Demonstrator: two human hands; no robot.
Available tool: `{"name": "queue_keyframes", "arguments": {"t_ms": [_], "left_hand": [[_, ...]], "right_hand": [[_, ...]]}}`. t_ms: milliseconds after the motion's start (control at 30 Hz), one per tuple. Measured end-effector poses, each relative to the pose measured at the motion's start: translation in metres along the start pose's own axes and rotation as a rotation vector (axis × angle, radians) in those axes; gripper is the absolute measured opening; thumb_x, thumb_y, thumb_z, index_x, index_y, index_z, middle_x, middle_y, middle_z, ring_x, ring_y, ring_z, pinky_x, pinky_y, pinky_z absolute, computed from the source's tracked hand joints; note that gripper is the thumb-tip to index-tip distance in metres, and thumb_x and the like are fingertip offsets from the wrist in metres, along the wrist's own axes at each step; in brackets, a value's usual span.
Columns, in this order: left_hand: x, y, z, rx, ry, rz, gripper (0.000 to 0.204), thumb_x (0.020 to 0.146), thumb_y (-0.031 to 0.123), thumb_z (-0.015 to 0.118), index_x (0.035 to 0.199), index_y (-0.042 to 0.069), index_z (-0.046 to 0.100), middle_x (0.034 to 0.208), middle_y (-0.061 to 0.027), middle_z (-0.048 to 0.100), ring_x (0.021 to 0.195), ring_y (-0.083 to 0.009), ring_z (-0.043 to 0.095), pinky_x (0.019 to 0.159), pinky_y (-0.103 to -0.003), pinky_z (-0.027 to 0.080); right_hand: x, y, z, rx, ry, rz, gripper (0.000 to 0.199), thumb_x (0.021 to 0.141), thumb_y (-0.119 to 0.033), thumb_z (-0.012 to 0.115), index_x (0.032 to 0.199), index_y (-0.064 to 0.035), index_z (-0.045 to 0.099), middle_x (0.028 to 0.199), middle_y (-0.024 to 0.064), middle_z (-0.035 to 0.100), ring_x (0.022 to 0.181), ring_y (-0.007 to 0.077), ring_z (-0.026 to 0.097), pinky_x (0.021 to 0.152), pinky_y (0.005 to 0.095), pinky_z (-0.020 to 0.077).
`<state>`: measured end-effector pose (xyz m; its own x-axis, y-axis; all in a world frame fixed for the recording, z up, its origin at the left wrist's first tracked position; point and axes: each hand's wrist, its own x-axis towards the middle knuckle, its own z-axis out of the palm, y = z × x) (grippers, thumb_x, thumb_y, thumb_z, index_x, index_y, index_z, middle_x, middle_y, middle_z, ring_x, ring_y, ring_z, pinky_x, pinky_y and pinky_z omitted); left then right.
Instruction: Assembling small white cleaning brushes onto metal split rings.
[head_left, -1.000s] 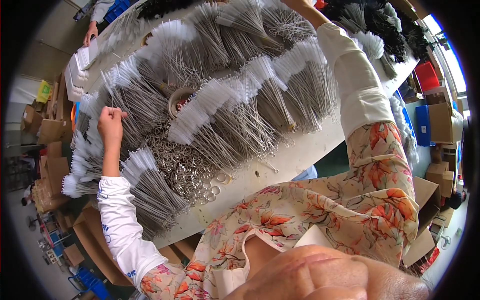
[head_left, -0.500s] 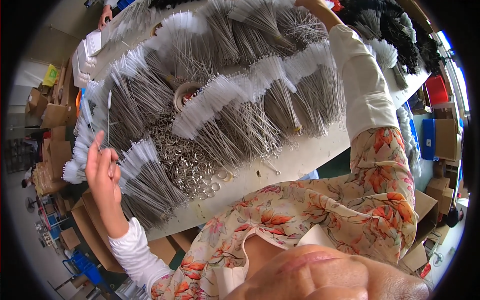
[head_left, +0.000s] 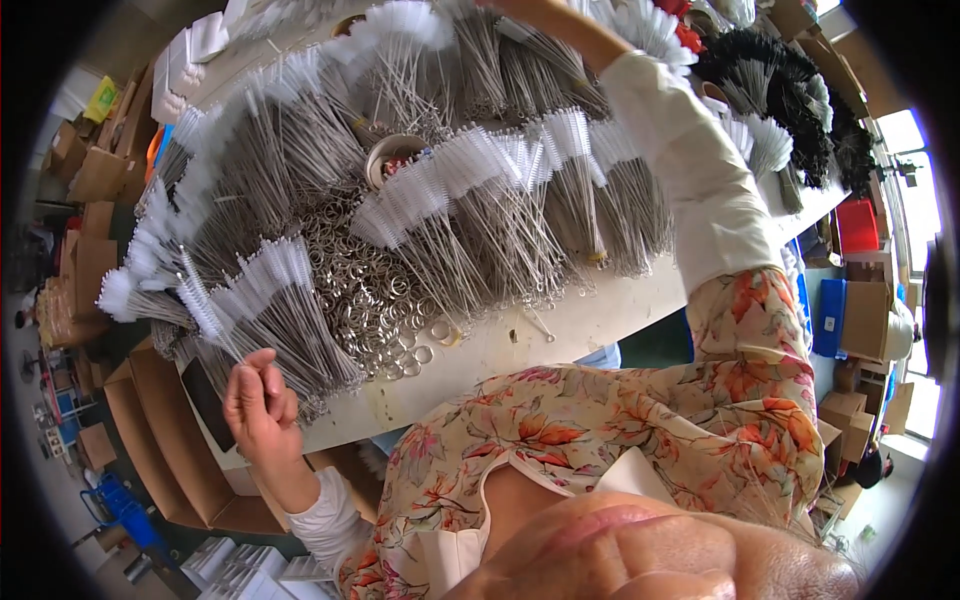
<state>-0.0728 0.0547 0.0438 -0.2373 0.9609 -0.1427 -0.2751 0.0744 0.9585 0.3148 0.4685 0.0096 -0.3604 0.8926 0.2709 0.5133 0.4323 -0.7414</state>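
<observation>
Low at the left, my left hand [head_left: 262, 405] is closed on a thin wire brush [head_left: 203, 300]. White bristles run up and left from my fingers, and the hand covers the brush's lower end. Beside it on the table lies a bundle of the same white brushes [head_left: 275, 280] with grey wire stems. My right arm stretches far across the table. Only part of my right hand [head_left: 545, 14] shows at the top edge, over more brush bundles [head_left: 400, 40]; its fingers are cut off. Many loose metal rings [head_left: 375, 300] lie heaped between the bundles.
A round bowl [head_left: 392, 152] with small things in it stands among the brushes. Black brushes [head_left: 750, 75] and a red bin [head_left: 856, 225] are at the right. Open cardboard boxes [head_left: 165, 440] stand below the table's left end. White boxes [head_left: 185, 60] sit at the far left.
My left hand has come down and toward me with the brush, its fingers now closed tighter. My right hand has moved left along the far side. A co-worker's hand has left the view.
</observation>
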Motion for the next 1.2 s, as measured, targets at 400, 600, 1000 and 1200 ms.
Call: {"name": "queue_keyframes", "arguments": {"t_ms": [400, 600, 1000, 1200], "left_hand": [[-0.045, -0.030, -0.041, -0.055, 0.244, 0.040, 0.028, 0.095, 0.021, 0.048, 0.099, -0.005, 0.058, 0.068, 0.0010, 0.045, 0.049, -0.0030, 0.030, 0.040, -0.017, 0.020], [-0.025, -0.027, -0.003, 0.052, 0.107, 0.152, 0.025, 0.094, 0.015, 0.049, 0.102, -0.005, 0.061, 0.072, -0.0024, 0.053, 0.052, -0.0036, 0.035, 0.044, -0.018, 0.027], [0.022, -0.060, 0.083, 0.605, 0.065, 1.054, 0.020, 0.079, -0.008, 0.055, 0.097, 0.000, 0.055, 0.082, -0.0083, 0.058, 0.075, -0.0153, 0.061, 0.063, -0.023, 0.050], [-0.010, -0.080, 0.075, 0.399, -0.145, 0.859, 0.021, 0.074, -0.012, 0.064, 0.091, -0.002, 0.058, 0.103, -0.0138, 0.054, 0.076, -0.0207, 0.062, 0.068, -0.023, 0.054]], "right_hand": [[0.006, -0.003, 0.027, -0.665, 0.117, 0.141, 0.027, 0.072, -0.022, 0.063, 0.090, -0.0018, 0.064, 0.082, 0.0184, 0.064, 0.080, 0.0316, 0.063, 0.070, 0.0438, 0.0491], [-0.010, -0.088, 0.014, -0.817, 0.441, -0.589, 0.014, 0.089, -0.013, 0.049, 0.081, -0.0051, 0.057, 0.075, 0.0062, 0.056, 0.069, 0.0144, 0.057, 0.058, 0.0337, 0.0476], [-0.231, -0.265, 0.154, 1.098, -0.161, -0.190, 0.024, 0.089, -0.017, 0.059, 0.108, -0.0037, 0.057, 0.102, 0.0028, 0.058, 0.094, 0.0117, 0.050, 0.082, 0.0286, 0.0415], [-0.268, -0.217, 0.182, 1.491, -0.243, 0.285, 0.021, 0.093, -0.021, 0.051, 0.101, -0.0039, 0.062, 0.092, 0.0061, 0.064, 0.089, 0.0146, 0.058, 0.080, 0.0268, 0.0465]]}}
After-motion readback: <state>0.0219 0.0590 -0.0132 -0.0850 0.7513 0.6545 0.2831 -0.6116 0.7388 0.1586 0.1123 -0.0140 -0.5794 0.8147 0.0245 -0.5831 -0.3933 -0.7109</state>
